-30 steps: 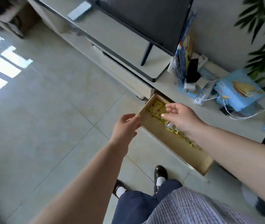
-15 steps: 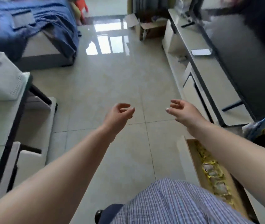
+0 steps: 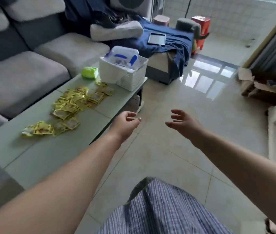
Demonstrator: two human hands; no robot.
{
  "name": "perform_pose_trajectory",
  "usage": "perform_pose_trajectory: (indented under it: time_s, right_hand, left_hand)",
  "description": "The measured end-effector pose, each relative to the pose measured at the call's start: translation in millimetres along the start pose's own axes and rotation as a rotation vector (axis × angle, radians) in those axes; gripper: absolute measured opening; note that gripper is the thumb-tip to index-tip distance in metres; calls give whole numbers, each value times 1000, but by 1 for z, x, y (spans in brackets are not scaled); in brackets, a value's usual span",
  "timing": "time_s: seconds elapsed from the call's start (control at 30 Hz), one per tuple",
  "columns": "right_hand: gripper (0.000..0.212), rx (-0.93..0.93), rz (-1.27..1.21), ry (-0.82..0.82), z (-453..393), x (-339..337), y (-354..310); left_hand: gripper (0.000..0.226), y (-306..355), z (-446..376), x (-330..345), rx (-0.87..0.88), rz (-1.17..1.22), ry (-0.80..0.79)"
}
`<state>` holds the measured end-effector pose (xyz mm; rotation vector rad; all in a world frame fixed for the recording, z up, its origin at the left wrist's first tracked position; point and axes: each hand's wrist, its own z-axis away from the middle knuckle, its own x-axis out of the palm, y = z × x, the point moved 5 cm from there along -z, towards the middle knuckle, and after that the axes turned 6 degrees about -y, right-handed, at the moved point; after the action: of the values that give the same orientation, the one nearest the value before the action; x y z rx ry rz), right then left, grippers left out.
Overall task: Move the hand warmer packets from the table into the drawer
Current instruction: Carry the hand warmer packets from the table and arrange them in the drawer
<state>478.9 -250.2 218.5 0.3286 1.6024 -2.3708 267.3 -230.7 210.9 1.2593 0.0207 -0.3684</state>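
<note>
Swung away from wooden drawer toward pale green glass-topped coffee table (image 3: 37, 156). Left hand (image 3: 125, 123) and right hand (image 3: 183, 124): empty, fingers loosely curled, apart, above tiled floor. Yellow foil hand warmer packets (image 3: 69, 105): scattered mid-table. White perforated plastic basket (image 3: 125, 73): far end.

Grey sofa (image 3: 32, 53) beside glossy tiled floor (image 3: 176, 102); window light, perhaps balcony beyond.
</note>
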Motion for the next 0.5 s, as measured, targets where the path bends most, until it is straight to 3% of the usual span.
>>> perform_pose_trajectory:
  time_s: [0.23,0.5]
  right_hand:
    - [59,-82,148,-191,-57,114,-66]
    - [55,-106,201,-375,-142,215,-107]
  left_hand:
    - [16,-44,22,-138,-72,66,260]
    - [18,-98,3,-239,-190,175,483]
